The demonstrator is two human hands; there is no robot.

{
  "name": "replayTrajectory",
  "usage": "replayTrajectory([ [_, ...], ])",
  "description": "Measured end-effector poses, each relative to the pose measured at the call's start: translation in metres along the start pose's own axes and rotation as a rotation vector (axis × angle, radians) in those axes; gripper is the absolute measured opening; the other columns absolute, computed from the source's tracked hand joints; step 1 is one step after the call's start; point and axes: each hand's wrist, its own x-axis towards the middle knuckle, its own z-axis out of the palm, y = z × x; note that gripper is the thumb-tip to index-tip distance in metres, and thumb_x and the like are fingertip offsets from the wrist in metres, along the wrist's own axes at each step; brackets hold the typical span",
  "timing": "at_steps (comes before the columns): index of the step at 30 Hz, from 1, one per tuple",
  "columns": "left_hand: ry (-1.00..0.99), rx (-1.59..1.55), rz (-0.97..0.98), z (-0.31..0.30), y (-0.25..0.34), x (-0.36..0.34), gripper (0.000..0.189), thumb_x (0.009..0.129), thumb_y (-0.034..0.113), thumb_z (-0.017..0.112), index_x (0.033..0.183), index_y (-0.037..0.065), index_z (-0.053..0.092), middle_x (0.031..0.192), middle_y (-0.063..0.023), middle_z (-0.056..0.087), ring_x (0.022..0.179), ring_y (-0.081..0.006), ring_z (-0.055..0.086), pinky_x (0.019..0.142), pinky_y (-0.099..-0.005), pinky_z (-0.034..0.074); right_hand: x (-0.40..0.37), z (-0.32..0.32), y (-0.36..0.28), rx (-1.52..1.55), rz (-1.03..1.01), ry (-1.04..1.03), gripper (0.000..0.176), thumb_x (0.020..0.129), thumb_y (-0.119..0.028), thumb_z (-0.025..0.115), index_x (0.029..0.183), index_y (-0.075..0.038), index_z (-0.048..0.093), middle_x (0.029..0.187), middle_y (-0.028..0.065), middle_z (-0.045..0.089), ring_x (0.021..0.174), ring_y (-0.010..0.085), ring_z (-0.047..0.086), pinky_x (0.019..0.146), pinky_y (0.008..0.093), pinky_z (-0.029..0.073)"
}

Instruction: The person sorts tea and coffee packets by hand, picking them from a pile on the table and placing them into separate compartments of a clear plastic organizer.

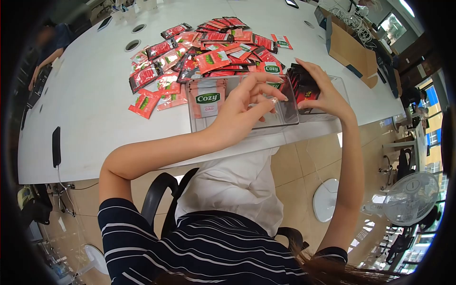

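Note:
On the near table edge stand clear plastic boxes. In the left part of the clear box [192, 124] is a stack of pink-and-white "Cozy" sachets [207, 98]. My left hand [247, 102] hovers over the middle of this box, its fingers bent but apart, with nothing plainly held. To its right, my right hand [327, 92] curves around a row of black-and-red sachets [304, 88], thumb at the near side and fingertips at the far side. These stand upright in the right-hand clear box [343, 90]. Part of the row is hidden by the hand.
A large pile of loose red, pink and black sachets [213, 59] spreads over the white table [95, 104] behind the boxes. An open cardboard box [354, 54] lies to the right, near white cables [349, 21]. A black phone-like object [56, 146] rests at left. A person [50, 45] sits across.

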Motion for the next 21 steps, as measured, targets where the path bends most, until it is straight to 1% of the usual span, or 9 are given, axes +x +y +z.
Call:
replayTrajectory([
  [2,0.018,-0.040,-0.058,-0.004,0.005,0.002,0.034,0.093,0.011,0.050,0.125,0.007,0.044,0.110,-0.0061,0.060,0.085,-0.0084,0.055,0.070,-0.0222,0.046,-0.001,-0.003,-0.002,0.226,0.036,0.043,0.077,0.072,-0.031,0.077,0.139,-0.014,0.041,0.136,0.0103,0.045,0.129,0.0252,0.040,0.109,0.0363,0.027],
  [5,0.031,-0.080,-0.124,-0.012,0.022,0.009,0.032,0.093,0.016,0.051,0.123,0.008,0.048,0.114,-0.0057,0.060,0.090,-0.0108,0.057,0.072,-0.0238,0.046,-0.009,-0.006,-0.016,0.249,0.143,0.215,0.062,0.080,-0.025,0.070,0.135,-0.008,0.045,0.138,0.0094,0.045,0.130,0.0231,0.039,0.108,0.0356,0.027],
  [6,0.024,-0.075,-0.112,-0.018,0.030,0.014,0.031,0.093,0.017,0.052,0.122,0.008,0.050,0.114,-0.0055,0.060,0.090,-0.0108,0.057,0.072,-0.0240,0.046,-0.012,-0.004,-0.022,0.186,0.081,0.291,0.047,0.089,-0.028,0.059,0.131,-0.007,0.050,0.134,0.0103,0.050,0.128,0.0238,0.041,0.108,0.0361,0.027],
  [9,-0.048,0.081,-0.027,-0.041,0.055,0.027,0.029,0.092,0.020,0.054,0.118,0.007,0.055,0.115,-0.0048,0.060,0.096,-0.0107,0.058,0.076,-0.0254,0.047,-0.027,0.016,-0.031,0.270,-0.028,0.406,0.041,0.096,-0.032,0.047,0.125,-0.004,0.056,0.128,0.0115,0.056,0.126,0.0248,0.044,0.108,0.0374,0.028],
  [10,-0.077,0.187,0.011,-0.052,0.060,0.033,0.029,0.092,0.020,0.054,0.117,0.007,0.055,0.114,-0.0047,0.060,0.097,-0.0112,0.058,0.077,-0.0258,0.047,-0.032,0.024,-0.043,0.160,-0.079,0.447,0.043,0.100,-0.031,0.035,0.117,-0.002,0.061,0.121,0.0125,0.061,0.123,0.0274,0.047,0.107,0.0406,0.028],
  [12,-0.110,0.389,0.085,-0.078,0.061,0.047,0.028,0.092,0.021,0.055,0.115,0.005,0.056,0.112,-0.0050,0.061,0.098,-0.0125,0.059,0.079,-0.0264,0.047,-0.041,0.039,-0.070,-0.031,-0.069,0.440,0.041,0.101,-0.028,0.032,0.114,-0.004,0.063,0.116,0.0114,0.064,0.120,0.0301,0.050,0.107,0.0449,0.028],
  [16,-0.092,0.823,0.084,-0.140,0.035,0.065,0.032,0.089,0.024,0.060,0.114,0.004,0.058,0.108,-0.0073,0.061,0.097,-0.0166,0.059,0.081,-0.0281,0.047,-0.043,0.099,-0.102,0.092,-0.159,0.493,0.022,0.087,-0.008,0.057,0.106,-0.010,0.067,0.108,0.0027,0.067,0.111,0.0250,0.056,0.108,0.0460,0.025],
  [19,-0.065,1.151,0.019,-0.165,0.013,0.062,0.039,0.082,0.027,0.068,0.113,0.005,0.059,0.106,-0.0096,0.061,0.095,-0.0203,0.060,0.081,-0.0310,0.048,-0.031,0.119,-0.139,-0.012,-0.045,0.511,0.029,0.076,-0.004,0.067,0.104,-0.012,0.067,0.102,-0.0007,0.068,0.107,0.0214,0.057,0.109,0.0447,0.021],
  [21,-0.045,1.285,0.022,-0.175,0.004,0.060,0.044,0.078,0.030,0.072,0.113,0.005,0.060,0.106,-0.0107,0.061,0.094,-0.0228,0.060,0.080,-0.0333,0.049,-0.029,0.141,-0.139,-0.101,-0.025,0.605,0.025,0.076,-0.017,0.069,0.101,-0.015,0.068,0.099,-0.0032,0.066,0.104,0.0189,0.056,0.110,0.0439,0.016],
])
